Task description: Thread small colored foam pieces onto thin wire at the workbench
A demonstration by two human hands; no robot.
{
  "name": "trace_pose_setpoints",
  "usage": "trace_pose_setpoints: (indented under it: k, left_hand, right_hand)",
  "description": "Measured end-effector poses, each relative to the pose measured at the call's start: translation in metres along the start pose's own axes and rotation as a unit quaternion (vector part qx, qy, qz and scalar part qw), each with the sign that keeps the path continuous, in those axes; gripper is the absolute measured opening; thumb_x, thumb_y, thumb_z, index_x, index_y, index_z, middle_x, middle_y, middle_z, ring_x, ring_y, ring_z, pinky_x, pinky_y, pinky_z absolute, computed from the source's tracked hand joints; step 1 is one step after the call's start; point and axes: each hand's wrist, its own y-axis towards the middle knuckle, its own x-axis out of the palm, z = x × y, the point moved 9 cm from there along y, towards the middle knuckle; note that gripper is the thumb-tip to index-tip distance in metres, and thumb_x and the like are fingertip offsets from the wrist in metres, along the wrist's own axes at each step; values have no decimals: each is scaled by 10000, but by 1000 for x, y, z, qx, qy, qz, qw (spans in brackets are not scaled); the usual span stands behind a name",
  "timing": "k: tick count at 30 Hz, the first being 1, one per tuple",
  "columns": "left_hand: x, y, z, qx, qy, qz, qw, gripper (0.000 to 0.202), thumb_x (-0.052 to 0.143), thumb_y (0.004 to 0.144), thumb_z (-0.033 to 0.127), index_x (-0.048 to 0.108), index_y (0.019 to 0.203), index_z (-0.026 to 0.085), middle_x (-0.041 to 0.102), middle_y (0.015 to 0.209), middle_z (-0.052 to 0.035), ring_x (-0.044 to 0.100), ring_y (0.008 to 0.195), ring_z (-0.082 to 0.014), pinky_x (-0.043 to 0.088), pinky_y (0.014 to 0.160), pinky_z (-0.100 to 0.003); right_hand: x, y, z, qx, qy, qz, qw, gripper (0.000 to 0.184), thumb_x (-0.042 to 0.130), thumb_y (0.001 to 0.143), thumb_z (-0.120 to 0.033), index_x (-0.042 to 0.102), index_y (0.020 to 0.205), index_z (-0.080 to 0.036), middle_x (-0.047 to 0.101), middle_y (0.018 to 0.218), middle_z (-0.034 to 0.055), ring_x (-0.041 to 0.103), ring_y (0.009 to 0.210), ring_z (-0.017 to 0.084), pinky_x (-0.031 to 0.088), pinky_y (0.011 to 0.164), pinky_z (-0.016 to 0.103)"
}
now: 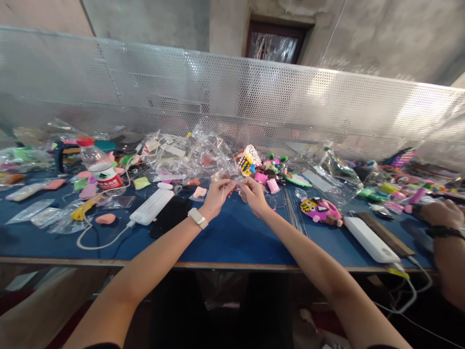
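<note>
My left hand [215, 198], with a pale watch on its wrist, is closed in a pinch over the middle of the blue table. A thin pale stick [223, 192] stands up from its fingers. Close beside it, my right hand [253, 195] is pinched too, its fingertips almost meeting the left ones. Whatever small thing lies between the right fingers is too small to name. Just behind the hands is a colourful clay figure [248, 161] in yellow, black and white. Pink clay lumps [272, 185] sit to the right of my right hand.
Clear plastic bags [207, 150] and clay pieces crowd the table's back, before a perforated metal screen [225, 92]. White power banks [151, 207] with cables lie on both sides. A bottle [101, 167] stands left. Another person's hand [443, 214] is at right.
</note>
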Motion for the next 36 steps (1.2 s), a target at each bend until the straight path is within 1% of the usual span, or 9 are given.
trace_pose_setpoints:
  k: [3, 7, 12, 15, 19, 24, 28, 31, 36]
  left_hand:
    - [-2, -6, 28, 138, 143, 13, 980, 372, 697, 951, 537, 787, 968, 176, 739, 894, -74, 647, 835, -198, 526, 797, -351]
    - [10, -21, 58, 327, 351, -12, 877, 264, 603, 1045, 374, 769, 1165, 208, 754, 1138, -92, 638, 1096, -243, 490, 1017, -440]
    - [13, -21, 58, 362, 444, -16, 820, 237, 570, 1058, 299, 760, 1163, 207, 751, 1125, -84, 622, 1074, -247, 491, 992, -431]
    - [15, -19, 55, 348, 437, -25, 829, 241, 539, 1068, 287, 759, 1133, 213, 735, 1123, -87, 633, 1093, -245, 489, 1003, -429]
    - [16, -15, 50, 311, 359, -44, 879, 240, 521, 1071, 277, 744, 1078, 189, 722, 1128, -104, 660, 1087, -241, 514, 975, -394]
    - [14, -4, 31, 187, 261, -76, 944, 223, 583, 1040, 351, 687, 963, 170, 729, 907, -66, 671, 819, -202, 499, 760, -311]
    - [16, 1, 16, 95, 139, -105, 980, 238, 627, 1006, 383, 540, 1093, 180, 702, 858, -38, 650, 763, -169, 469, 706, -277]
    - [18, 1, 14, 73, 100, -120, 985, 231, 616, 993, 333, 493, 1122, 186, 701, 862, -34, 654, 767, -166, 467, 710, -280]
    - [16, -3, 32, 173, 228, -102, 953, 208, 673, 895, 159, 566, 1071, 187, 716, 894, -30, 687, 860, -201, 500, 794, -310]
  right_hand:
    - [0, 0, 11, 70, 108, 27, 991, 299, 683, 807, -431, 436, 785, -263, 224, 543, -133, 159, 419, 68, 149, 408, 226]
    - [2, -3, 9, 87, 145, 19, 985, 329, 730, 781, -404, 440, 768, -250, 247, 576, -128, 171, 428, 50, 142, 404, 211]
    - [5, -5, 9, 75, 138, 10, 988, 326, 753, 786, -404, 469, 772, -244, 276, 583, -123, 183, 427, 44, 130, 405, 208]
    - [6, -3, 10, 55, 117, -3, 992, 320, 733, 817, -426, 473, 764, -248, 275, 560, -121, 178, 419, 51, 124, 408, 218]
    - [-2, 2, 4, -5, 21, -8, 1000, 249, 659, 865, -397, 494, 758, -243, 329, 537, -99, 258, 433, 77, 187, 433, 235]
    - [-8, 2, -16, -96, -164, -30, 981, 162, 601, 864, -311, 513, 761, -224, 439, 606, -58, 391, 539, 109, 281, 514, 253]
    - [-5, -3, -28, -134, -232, -59, 962, 123, 571, 875, -285, 523, 784, -218, 420, 579, -73, 370, 521, 104, 275, 535, 262]
    - [-4, -5, -33, -142, -232, -54, 961, 124, 566, 886, -292, 530, 793, -218, 441, 585, -69, 373, 515, 103, 281, 532, 264]
    - [-2, -2, -23, -102, -144, -30, 984, 156, 589, 872, -323, 513, 771, -231, 462, 605, -55, 407, 520, 109, 299, 501, 253]
